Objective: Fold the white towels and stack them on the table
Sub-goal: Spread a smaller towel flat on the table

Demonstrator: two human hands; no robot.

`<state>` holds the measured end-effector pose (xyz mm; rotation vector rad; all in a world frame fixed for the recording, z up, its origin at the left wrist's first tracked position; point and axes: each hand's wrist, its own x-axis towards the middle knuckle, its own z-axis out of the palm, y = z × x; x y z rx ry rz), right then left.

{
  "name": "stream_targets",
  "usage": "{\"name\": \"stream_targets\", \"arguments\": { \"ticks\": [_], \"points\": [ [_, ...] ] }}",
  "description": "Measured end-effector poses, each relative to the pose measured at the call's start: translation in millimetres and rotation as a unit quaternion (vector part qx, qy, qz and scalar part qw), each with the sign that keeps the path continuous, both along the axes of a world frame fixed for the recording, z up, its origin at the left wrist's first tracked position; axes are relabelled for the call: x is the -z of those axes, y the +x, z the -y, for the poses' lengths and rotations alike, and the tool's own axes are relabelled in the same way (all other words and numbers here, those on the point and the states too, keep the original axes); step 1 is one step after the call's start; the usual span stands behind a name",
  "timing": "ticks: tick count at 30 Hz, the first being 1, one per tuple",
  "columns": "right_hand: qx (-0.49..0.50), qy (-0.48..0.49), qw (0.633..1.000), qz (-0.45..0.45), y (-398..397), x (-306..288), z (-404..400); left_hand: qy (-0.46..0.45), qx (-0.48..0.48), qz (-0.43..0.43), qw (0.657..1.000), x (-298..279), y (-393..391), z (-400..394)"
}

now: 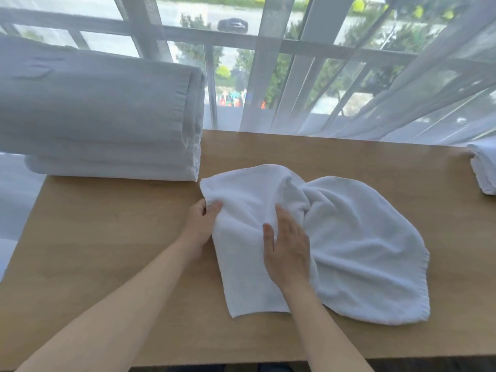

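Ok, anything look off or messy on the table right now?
Only the towel being worked: it lies bunched, with a twisted ridge in the middle and its right half crumpled, not flat. The left hand pinches its left edge; the right hand presses flat on it. The stack at left looks neat.

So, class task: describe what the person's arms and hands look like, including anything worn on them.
Both forearms are bare up to the frame's edge, with no sleeves in view. The left hand and right hand wear no gloves, and no rings, watch or bracelets show. The nails look short and unpainted.
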<state>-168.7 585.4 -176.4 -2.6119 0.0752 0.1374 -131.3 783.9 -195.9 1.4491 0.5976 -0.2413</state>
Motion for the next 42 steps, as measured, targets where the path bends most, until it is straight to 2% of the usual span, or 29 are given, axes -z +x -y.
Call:
{"name": "stream_targets", "arguments": {
  "ticks": [2,3,5,7,10,12,15,17,19,21,23,27,30,33,36,38,40,42],
  "points": [
    [0.025,0.003,0.999,-0.02,1,3,12,0.033,-0.061,-0.005,0.998,3,0,-18],
    [0.026,-0.001,0.998,-0.052,1,6,16,0.06,-0.058,-0.017,0.996,6,-2,-26],
    [0.008,-0.039,0.99,-0.133,-3,16,21,0.084,-0.013,-0.056,0.995,11,-11,-35],
    [-0.019,-0.081,0.984,-0.157,-8,27,21,0.053,0.031,-0.068,0.996,16,-22,-33],
    [-0.039,-0.09,0.982,-0.159,-8,34,23,0.041,0.103,-0.052,0.992,20,-37,-21],
    [-0.045,-0.095,0.981,-0.163,-7,35,33,0.072,0.104,-0.04,0.991,25,-45,-11],
    [-0.032,-0.094,0.98,-0.171,2,33,62,0.07,-0.042,-0.059,0.995,26,-47,-10],
    [-0.025,-0.085,0.98,-0.178,7,30,75,0.048,-0.09,-0.066,0.993,25,-51,-16],
    [-0.018,-0.086,0.98,-0.176,5,28,73,0.032,-0.051,-0.067,0.996,20,-60,-17],
    [-0.02,-0.082,0.985,-0.153,-5,27,58,0.028,0.045,-0.072,0.996,18,-72,-11],
    [-0.041,-0.071,0.989,-0.125,-20,28,43,0.061,0.103,-0.082,0.989,22,-82,-6],
    [-0.043,-0.062,0.991,-0.114,-34,35,51,0.177,-0.007,-0.074,0.981,23,-87,-29],
    [-0.004,-0.096,0.986,-0.137,-30,37,77,0.235,-0.021,-0.076,0.969,21,-89,-47],
    [0.023,-0.121,0.979,-0.163,-26,33,84,0.219,0.022,-0.083,0.972,19,-95,-43],
    [-0.024,-0.1,0.988,-0.111,-31,29,61,0.194,0.096,-0.092,0.972,20,-103,-35],
    [-0.066,-0.081,0.989,-0.107,-40,33,50,0.202,0.062,-0.084,0.974,21,-109,-37],
    [-0.07,-0.082,0.986,-0.124,-47,38,56,0.211,0.013,-0.08,0.974,20,-116,-43],
    [-0.065,-0.099,0.985,-0.128,-49,42,72,0.238,0.008,-0.081,0.968,14,-123,-44]
  ]
}}
